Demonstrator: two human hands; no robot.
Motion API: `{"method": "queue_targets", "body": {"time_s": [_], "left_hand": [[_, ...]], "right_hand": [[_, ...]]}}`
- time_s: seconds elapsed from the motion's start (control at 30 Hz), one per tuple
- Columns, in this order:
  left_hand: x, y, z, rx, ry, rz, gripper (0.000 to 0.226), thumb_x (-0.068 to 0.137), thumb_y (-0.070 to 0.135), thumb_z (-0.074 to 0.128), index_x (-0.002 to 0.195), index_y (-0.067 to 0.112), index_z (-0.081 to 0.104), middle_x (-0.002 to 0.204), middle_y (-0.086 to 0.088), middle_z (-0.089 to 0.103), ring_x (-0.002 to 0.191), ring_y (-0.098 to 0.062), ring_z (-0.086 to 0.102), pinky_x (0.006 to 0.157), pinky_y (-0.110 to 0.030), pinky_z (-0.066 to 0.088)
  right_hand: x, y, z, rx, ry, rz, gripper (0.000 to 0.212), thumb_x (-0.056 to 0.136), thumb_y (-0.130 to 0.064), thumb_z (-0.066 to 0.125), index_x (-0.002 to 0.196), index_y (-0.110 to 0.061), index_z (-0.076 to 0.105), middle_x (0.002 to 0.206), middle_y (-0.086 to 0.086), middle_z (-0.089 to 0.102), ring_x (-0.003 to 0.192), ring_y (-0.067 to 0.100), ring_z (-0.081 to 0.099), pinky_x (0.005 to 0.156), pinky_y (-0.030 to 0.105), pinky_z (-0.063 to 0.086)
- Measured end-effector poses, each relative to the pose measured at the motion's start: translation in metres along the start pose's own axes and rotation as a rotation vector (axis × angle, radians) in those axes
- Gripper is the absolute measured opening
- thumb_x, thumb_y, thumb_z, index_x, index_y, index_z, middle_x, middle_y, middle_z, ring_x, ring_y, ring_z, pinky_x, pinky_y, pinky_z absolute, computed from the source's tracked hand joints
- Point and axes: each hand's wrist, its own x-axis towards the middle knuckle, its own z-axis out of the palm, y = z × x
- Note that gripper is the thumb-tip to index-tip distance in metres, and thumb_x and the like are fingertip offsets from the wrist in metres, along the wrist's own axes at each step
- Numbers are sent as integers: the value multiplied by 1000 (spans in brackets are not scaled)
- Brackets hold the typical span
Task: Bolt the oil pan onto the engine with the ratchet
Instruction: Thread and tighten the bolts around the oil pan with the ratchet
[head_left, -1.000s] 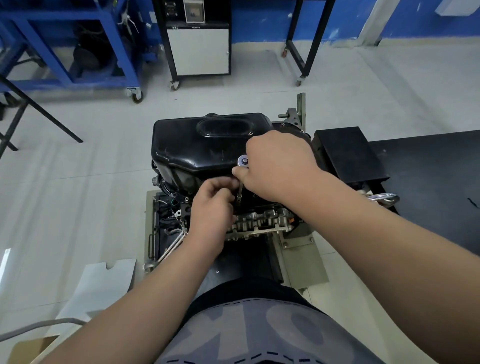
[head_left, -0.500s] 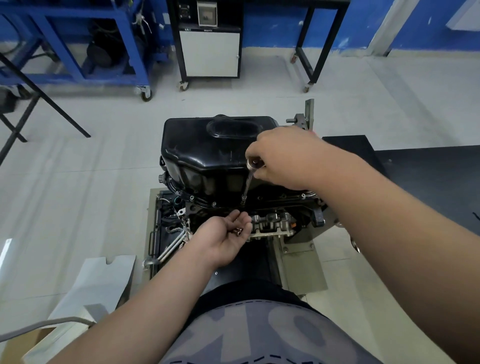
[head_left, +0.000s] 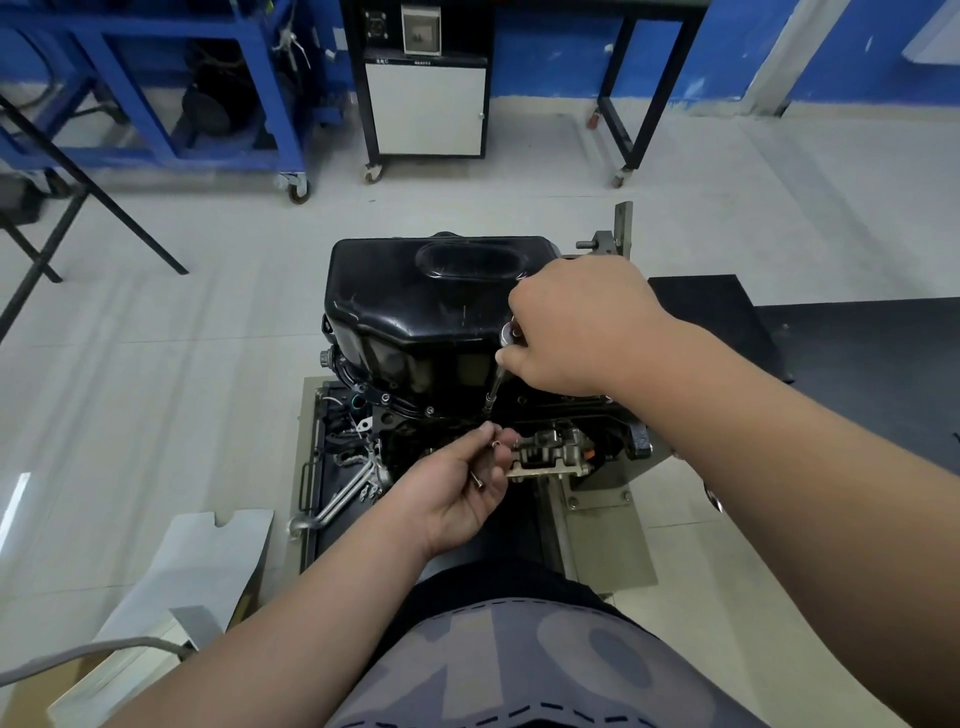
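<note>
The black oil pan (head_left: 415, 306) sits on top of the upturned engine (head_left: 550, 452), which rests on a low stand. My right hand (head_left: 576, 322) grips the ratchet head (head_left: 508, 335); its extension (head_left: 493, 387) runs down to the pan's near flange. Just below and in front, my left hand (head_left: 462, 483) is palm-up and half curled around a few loose bolts (head_left: 479, 480). Several bolt heads show along the flange to the left of the socket.
A black bench (head_left: 857, 374) stands to the right of the engine. A white cabinet on castors (head_left: 426, 104) and a blue frame trolley (head_left: 156, 93) stand behind. White cardboard (head_left: 197, 566) and a box lie on the floor at lower left.
My left hand dropped from the socket to below the flange and opened with bolts in its palm. My right hand keeps the ratchet on the flange. The camera tilted slightly.
</note>
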Motion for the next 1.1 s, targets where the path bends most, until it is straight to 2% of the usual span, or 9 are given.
{"method": "queue_targets", "body": {"time_s": [0.13, 0.23, 0.37, 0.5, 0.6, 0.8, 0.9, 1.0, 1.1], "left_hand": [[4, -3, 0, 6, 17, 4, 21, 96, 20, 47, 85, 9, 60, 65, 0, 68, 46, -5, 59, 36, -12, 40], [9, -6, 1, 40, 53, 1, 25, 98, 13, 42, 87, 3, 61, 65, -5, 67, 49, -9, 62, 37, -12, 40], [20, -8, 5, 32, 122, -2, 18, 97, 9, 44, 94, 3, 60, 58, -6, 63, 47, -10, 62, 38, -13, 43], [35, -12, 14, -63, 102, -34, 22, 96, 13, 45, 79, 6, 57, 54, -1, 58, 41, -6, 56, 34, -13, 36], [46, -17, 22, -108, 88, -44, 24, 96, 11, 42, 76, 7, 54, 55, -1, 55, 40, -5, 52, 34, -13, 33], [57, -28, 36, -147, 55, -56, 23, 91, 8, 38, 72, 5, 49, 55, 0, 47, 37, -6, 41, 34, -15, 31], [60, -33, 42, -176, 57, -43, 24, 91, 9, 37, 70, 6, 49, 55, 1, 44, 37, -6, 39, 35, -15, 30], [63, -35, 48, -192, 55, -30, 25, 92, 11, 37, 70, 7, 48, 56, 2, 43, 37, -6, 38, 35, -16, 30], [64, -34, 53, -183, 49, -11, 23, 91, 10, 38, 69, 8, 48, 57, 3, 41, 37, -5, 37, 35, -15, 29]], "right_hand": [[1, -2, 16, 171, -96, -25, 23, 84, -44, 46, 93, -25, 53, 86, -1, 57, 82, 27, 57, 59, 31, 33], [4, 2, 18, 238, -112, -22, 14, 87, -39, 48, 94, -29, 54, 98, -1, 61, 90, 26, 58, 63, 32, 35], [-4, 23, -9, 327, -27, 21, 8, 84, -38, 51, 81, -33, 45, 78, -9, 50, 82, 21, 53, 63, 30, 35], [-32, 40, -26, 474, -5, 117, 10, 82, -37, 55, 76, -35, 47, 66, -15, 48, 71, 12, 47, 59, 28, 35], [-48, 49, -25, 560, -53, 156, 14, 82, -36, 57, 72, -35, 48, 60, -17, 45, 60, 1, 44, 51, 23, 32], [-62, 72, -20, 612, -98, 225, 21, 82, -35, 58, 65, -36, 46, 57, -16, 48, 58, -3, 47, 49, 22, 30], [-64, 84, -18, 634, -91, 221, 21, 81, -34, 59, 64, -36, 47, 55, -16, 47, 64, -17, 45, 48, 21, 28], [-63, 89, -15, 650, -120, 202, 21, 81, -34, 59, 64, -36, 47, 57, -17, 49, 58, -5, 48, 49, 20, 31], [-61, 94, -12, 637, -156, 171, 19, 81, -34, 59, 65, -35, 49, 60, -18, 48, 58, -5, 46, 49, 17, 29]]}}
